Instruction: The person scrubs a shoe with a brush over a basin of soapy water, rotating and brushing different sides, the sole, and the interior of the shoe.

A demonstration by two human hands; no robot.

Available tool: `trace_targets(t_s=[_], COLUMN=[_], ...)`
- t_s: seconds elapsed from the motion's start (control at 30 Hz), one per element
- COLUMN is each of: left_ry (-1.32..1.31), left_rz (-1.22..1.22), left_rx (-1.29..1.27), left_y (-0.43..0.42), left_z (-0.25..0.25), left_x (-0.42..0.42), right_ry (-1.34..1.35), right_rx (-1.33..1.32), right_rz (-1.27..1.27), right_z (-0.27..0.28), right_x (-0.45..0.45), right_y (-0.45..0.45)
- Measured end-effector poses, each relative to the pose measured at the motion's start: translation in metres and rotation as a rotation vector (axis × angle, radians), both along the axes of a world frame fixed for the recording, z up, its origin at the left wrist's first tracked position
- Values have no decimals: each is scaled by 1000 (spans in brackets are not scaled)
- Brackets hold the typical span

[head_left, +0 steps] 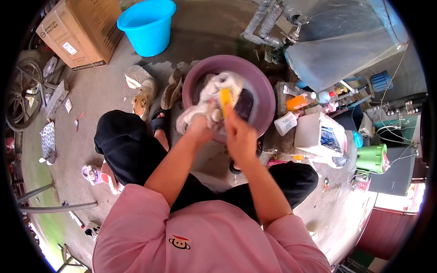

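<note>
A pale, off-white shoe [232,81], partly smeared by motion, is held over the purple basin [265,77]. My left hand [200,129] is closed around its near end. In my right hand [240,136] is a yellow brush [225,96], its head against the shoe. The bristles are hidden. A dark, rounded object [245,103] lies in cloudy water on the right side of the basin; I cannot tell its kind. Left of the basin, tan shoes [172,88] stand on the wet floor.
A bright blue bucket [148,34] and a cardboard box [79,34] stand at the back left. On the right are an orange bottle [298,102], a white tub [314,134] and a green bucket [371,158]. Wrapped pipes [268,22] run behind the basin.
</note>
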State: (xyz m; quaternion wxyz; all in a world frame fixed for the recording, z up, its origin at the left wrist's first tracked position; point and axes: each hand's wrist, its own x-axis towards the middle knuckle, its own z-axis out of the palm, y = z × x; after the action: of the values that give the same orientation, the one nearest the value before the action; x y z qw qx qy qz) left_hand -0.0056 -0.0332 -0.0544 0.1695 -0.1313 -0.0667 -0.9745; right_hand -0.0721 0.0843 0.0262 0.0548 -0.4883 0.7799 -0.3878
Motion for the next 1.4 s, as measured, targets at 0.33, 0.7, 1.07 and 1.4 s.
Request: trace_targets(t_s=[0.33,0.7,1.07,1.4], left_ry=[-1012,-757,-754,-802], left_rz=[827,662,756,750], left_rx=[-1728,-1512,-1863,-1923], left_y=[15,21,20,20], left_z=[53,44,33,64], left_x=[7,16,22,22], right_ry=[-161,-220,-242,-75], right_rx=[-139,-5,-142,-236], right_rz=[-31,-48,-53,-103], right_z=[19,26,12,7], right_x=[-15,-11,-8,-21], right_y=[-12,3,-1,-7])
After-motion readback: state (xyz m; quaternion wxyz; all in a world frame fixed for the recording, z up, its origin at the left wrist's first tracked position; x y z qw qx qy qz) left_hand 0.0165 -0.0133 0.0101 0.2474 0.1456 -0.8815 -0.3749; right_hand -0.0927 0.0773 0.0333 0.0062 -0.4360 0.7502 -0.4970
